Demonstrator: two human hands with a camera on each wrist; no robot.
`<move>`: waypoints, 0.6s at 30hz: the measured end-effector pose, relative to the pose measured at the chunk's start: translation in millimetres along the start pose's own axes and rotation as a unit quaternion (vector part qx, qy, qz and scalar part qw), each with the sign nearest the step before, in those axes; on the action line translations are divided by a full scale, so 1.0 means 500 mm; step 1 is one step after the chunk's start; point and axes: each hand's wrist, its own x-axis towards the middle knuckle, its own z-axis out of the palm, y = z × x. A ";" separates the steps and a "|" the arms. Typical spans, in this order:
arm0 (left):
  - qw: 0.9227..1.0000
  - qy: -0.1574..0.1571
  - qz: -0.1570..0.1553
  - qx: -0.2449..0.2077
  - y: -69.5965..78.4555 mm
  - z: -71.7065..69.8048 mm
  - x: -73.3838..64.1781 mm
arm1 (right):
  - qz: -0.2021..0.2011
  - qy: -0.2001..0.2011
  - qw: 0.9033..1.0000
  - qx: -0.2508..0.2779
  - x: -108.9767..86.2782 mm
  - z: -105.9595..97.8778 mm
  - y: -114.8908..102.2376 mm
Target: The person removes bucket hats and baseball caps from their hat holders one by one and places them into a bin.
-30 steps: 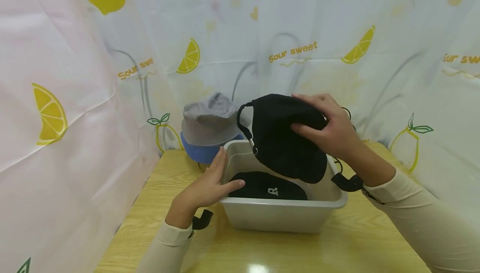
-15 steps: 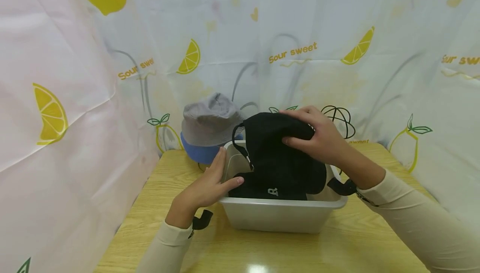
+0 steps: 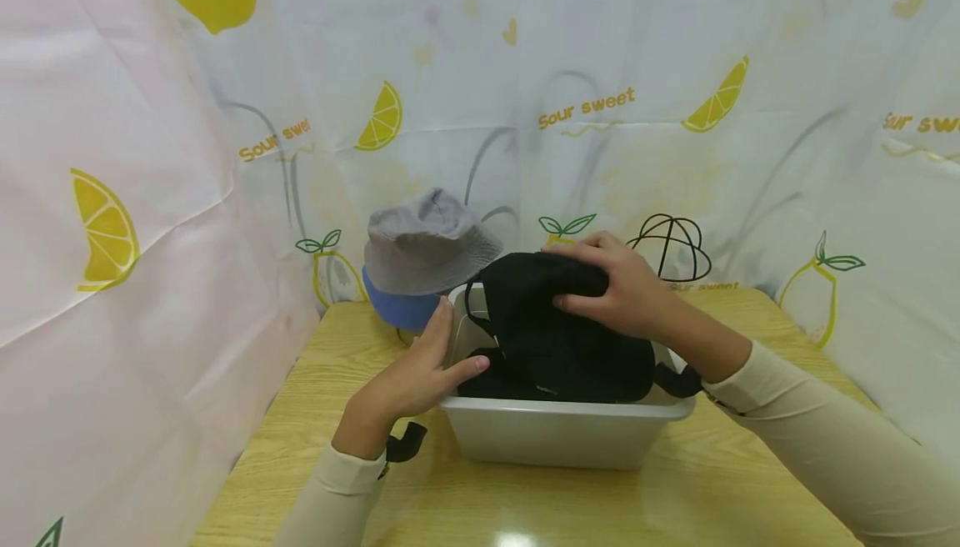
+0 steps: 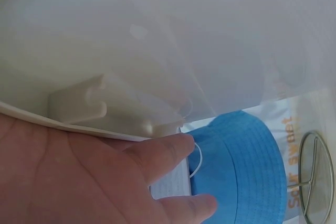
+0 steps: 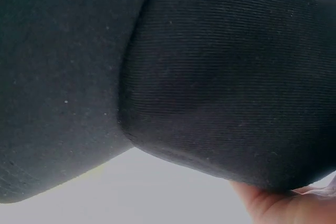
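My right hand (image 3: 615, 280) pinches a black baseball cap (image 3: 555, 338) by its crown, thumb on the near side. The cap hangs tilted, its lower part inside a pale plastic bin (image 3: 555, 439) and its adjustable back strap toward the left. In the right wrist view the cap's crown and brim (image 5: 58, 87) fill most of the picture. Under it in the bin lies another dark cap (image 3: 483, 380), mostly covered. My left hand (image 3: 408, 376) rests with straight fingers against the bin's left rim; the left wrist view has the palm (image 4: 68, 177) along that edge.
Behind the bin at the left, a grey bucket hat (image 3: 427, 247) sits over a blue bucket hat (image 3: 397, 305). A black wire hat stand (image 3: 671, 238) rises at the back right. Printed cloth (image 3: 480, 72) walls in the wooden table (image 3: 352, 338).
My right hand has lowered the black cap into the bin, slightly leftward, covering most of the other cap and its letter. The wire stand has come into view. My left hand has stayed put.
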 end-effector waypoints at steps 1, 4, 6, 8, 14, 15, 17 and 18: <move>1.000 0.000 0.001 0.001 0.000 0.000 0.000 | -0.001 -0.005 1.000 -0.002 0.001 0.003 0.001; 1.000 0.003 0.004 0.003 -0.001 0.001 0.002 | -0.002 -0.022 1.000 -0.005 0.004 0.009 0.003; 1.000 0.004 0.003 0.003 -0.002 0.001 0.002 | -0.004 -0.031 0.999 -0.009 0.006 0.013 0.004; 1.000 0.005 -0.001 0.002 -0.003 0.001 0.001 | -0.002 -0.038 0.999 -0.013 0.006 0.017 0.005; 1.000 0.004 -0.007 0.001 -0.003 0.002 0.001 | -0.002 -0.056 0.998 -0.023 0.007 0.029 0.010; 1.000 0.004 -0.007 0.001 -0.003 0.001 0.001 | -0.003 -0.059 0.998 -0.026 0.007 0.031 0.011; 1.000 0.003 -0.009 -0.001 -0.003 0.001 0.000 | -0.005 -0.064 0.997 -0.030 0.007 0.034 0.012; 1.000 0.003 -0.010 0.000 -0.003 0.001 0.000 | -0.005 -0.066 0.997 -0.031 0.008 0.036 0.012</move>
